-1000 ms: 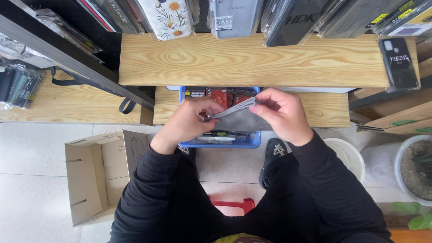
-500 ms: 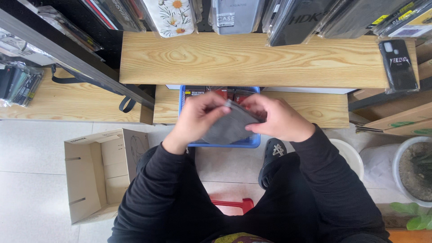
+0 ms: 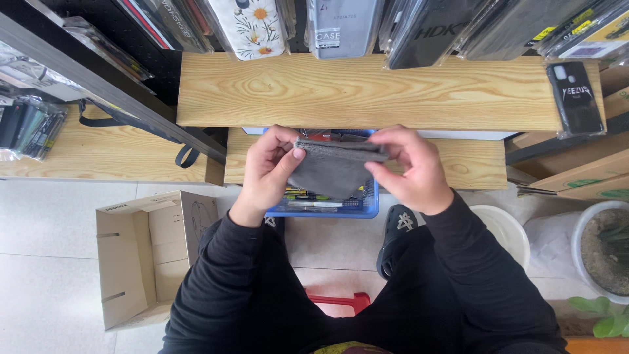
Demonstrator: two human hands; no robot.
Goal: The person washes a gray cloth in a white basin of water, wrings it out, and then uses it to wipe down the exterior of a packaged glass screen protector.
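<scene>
A grey fabric wallet-style case is held flat between both hands above a blue plastic basket. My left hand grips its left edge, thumb on top near the upper corner. My right hand pinches its right edge with the fingertips. The basket holds several packaged items and pens, mostly hidden under the case. It sits on a low wooden shelf. I am seated, black sleeves and black trousers in view.
A wider wooden shelf above carries hanging packaged phone cases, one with a daisy print. An open cardboard box stands on the tiled floor at left. A white bucket, a plant pot and a red stool are nearby.
The grey case has been turned and spread out flat; my hands have moved apart to its two edges and shifted slightly over the basket.
</scene>
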